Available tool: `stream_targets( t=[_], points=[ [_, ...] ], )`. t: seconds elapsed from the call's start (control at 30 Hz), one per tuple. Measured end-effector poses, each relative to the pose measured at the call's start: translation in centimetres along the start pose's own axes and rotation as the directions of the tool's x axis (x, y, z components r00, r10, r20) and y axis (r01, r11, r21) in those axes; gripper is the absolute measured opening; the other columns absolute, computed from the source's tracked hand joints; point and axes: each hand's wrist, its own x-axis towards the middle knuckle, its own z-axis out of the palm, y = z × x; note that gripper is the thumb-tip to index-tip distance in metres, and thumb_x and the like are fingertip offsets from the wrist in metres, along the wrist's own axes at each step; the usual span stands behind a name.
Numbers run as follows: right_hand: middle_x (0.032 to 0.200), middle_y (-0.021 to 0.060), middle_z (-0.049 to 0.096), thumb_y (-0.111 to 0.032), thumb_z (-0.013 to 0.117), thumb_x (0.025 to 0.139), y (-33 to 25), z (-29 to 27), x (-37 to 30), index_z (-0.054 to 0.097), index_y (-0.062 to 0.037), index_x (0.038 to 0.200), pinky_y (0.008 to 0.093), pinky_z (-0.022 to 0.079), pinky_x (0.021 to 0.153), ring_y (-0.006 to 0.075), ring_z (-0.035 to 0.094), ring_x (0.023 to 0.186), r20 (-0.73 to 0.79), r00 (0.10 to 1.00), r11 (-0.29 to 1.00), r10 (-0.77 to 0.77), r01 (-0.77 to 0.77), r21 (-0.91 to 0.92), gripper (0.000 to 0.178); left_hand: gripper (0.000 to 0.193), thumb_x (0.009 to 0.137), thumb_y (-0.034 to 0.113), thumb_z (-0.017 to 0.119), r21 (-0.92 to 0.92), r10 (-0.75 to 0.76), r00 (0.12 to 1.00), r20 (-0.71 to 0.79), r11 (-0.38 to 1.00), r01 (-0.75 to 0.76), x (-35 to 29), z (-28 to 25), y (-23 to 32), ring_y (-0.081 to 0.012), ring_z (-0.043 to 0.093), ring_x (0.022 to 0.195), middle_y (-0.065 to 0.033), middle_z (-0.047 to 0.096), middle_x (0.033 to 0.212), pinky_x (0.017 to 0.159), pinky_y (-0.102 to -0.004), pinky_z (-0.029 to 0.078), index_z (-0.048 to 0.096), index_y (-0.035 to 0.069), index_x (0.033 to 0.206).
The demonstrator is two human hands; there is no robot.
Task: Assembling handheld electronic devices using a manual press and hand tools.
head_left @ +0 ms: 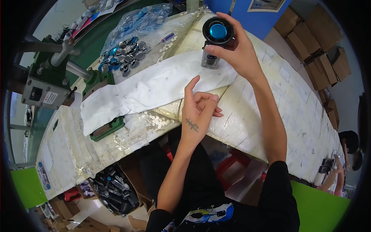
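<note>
My right hand [239, 50] grips a black round-headed device [206, 33] above the far part of the white cloth [147, 91]. A shiny blue disc [218, 31] sits in the middle of its head, and a clear lower body [210, 61] shows below. My thumb presses on its near side; the fingers wrap round behind, partly hidden. Nearer to me, my left hand [199, 112] hovers over the cloth's near edge, index finger stretched out and the others loosely curled. I see nothing in it. Loose blue and silver round caps [125, 56] lie piled beyond the cloth.
A green press [50, 77] stands at the left, its base [108, 129] partly under the cloth. Small pale discs [156, 120] lie scattered. Behind are a clear plastic bag [139, 23] and a pen [168, 37]. Below the table, a box holds black parts [114, 189]. Another person's hands [338, 170] show far right.
</note>
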Motion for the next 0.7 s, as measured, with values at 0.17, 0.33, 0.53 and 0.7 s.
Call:
stream_targets(
  t=[0.17, 0.33, 0.53, 0.7],
  points=[
    [0.123, 0.0079, 0.055, -0.007, 0.078, 0.072, -0.1, 0.1, -0.3, 0.039, -0.012, 0.138, 0.0288, 0.048, 0.092, 0.0158, 0.056, 0.109, 0.016, 0.999, 0.995, -0.04, 0.041, -0.086, 0.077, 0.062, 0.09, 0.007, 0.057, 0.019, -0.006, 1.0, -0.012, 1.0, 0.006, 0.0, 0.1, 0.0, -0.0127, 0.059, 0.069, -0.0107, 0.056, 0.088, 0.06, -0.0272, 0.055, 0.022, 0.0, 0.14],
    [0.126, 0.0086, 0.053, -0.008, 0.08, 0.071, 0.7, -0.4, -0.3, 0.039, -0.0122, 0.138, 0.0296, 0.047, 0.093, 0.0169, 0.057, 0.11, -0.002, 0.995, 0.989, -0.097, 0.096, -0.113, 0.079, 0.061, 0.088, 0.003, 0.056, 0.057, -0.021, 0.999, -0.025, 0.998, 0.022, -0.1, 0.2, 0.0, -0.0144, 0.059, 0.07, -0.0116, 0.058, 0.089, 0.062, -0.0299, 0.057, 0.023, 0.001, 0.14],
    [0.128, 0.0097, 0.051, -0.01, 0.082, 0.068, 1.4, -0.4, 0.0, 0.034, -0.0111, 0.141, 0.0331, 0.043, 0.099, 0.0182, 0.055, 0.111, -0.002, 0.988, 0.985, -0.156, 0.155, -0.075, 0.087, 0.062, 0.087, 0.003, 0.056, 0.041, -0.007, 1.0, -0.026, 0.999, 0.008, -0.1, 0.2, 0.0, -0.0143, 0.059, 0.07, -0.0116, 0.058, 0.09, 0.062, -0.0299, 0.057, 0.024, 0.001, 0.14],
    [0.128, 0.0106, 0.05, -0.011, 0.083, 0.067, 0.9, -0.5, -0.1, 0.03, -0.0107, 0.143, 0.0343, 0.042, 0.1, 0.0185, 0.053, 0.114, 0.02, 0.999, 0.998, -0.05, 0.051, -0.037, 0.092, 0.061, 0.087, 0.003, 0.056, 0.04, -0.016, 0.999, -0.028, 0.999, 0.017, 0.0, 0.1, 0.0, -0.0143, 0.059, 0.07, -0.0114, 0.058, 0.09, 0.062, -0.0297, 0.057, 0.024, 0.001, 0.139]
  ],
)
